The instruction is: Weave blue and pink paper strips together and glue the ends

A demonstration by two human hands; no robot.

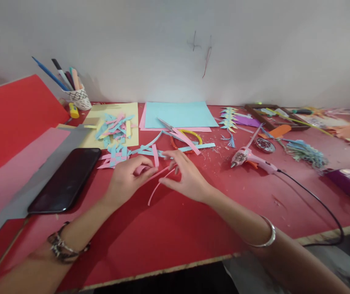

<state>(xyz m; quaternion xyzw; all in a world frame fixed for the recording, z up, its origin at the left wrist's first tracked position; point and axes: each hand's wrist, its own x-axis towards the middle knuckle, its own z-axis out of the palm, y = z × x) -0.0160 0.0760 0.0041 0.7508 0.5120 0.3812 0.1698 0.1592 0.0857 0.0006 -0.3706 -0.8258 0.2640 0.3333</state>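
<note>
In the middle of the head view, my left hand pinches a pink paper strip between thumb and fingers. The strip runs across to my right hand, where it bends back, and a loose end curls down below. My right hand's curled fingers and thumb are around the bend; the exact contact is partly hidden. Just beyond the hands lie blue and pink paper strips and scissors with red and yellow handles. Woven pink and blue paper pieces are close to my left hand.
A black phone lies left. Cut paper bits rest on a yellow sheet; blue paper is at the back. A pink glue gun with its black cord lies right, near a brown tray. A pen cup stands back left.
</note>
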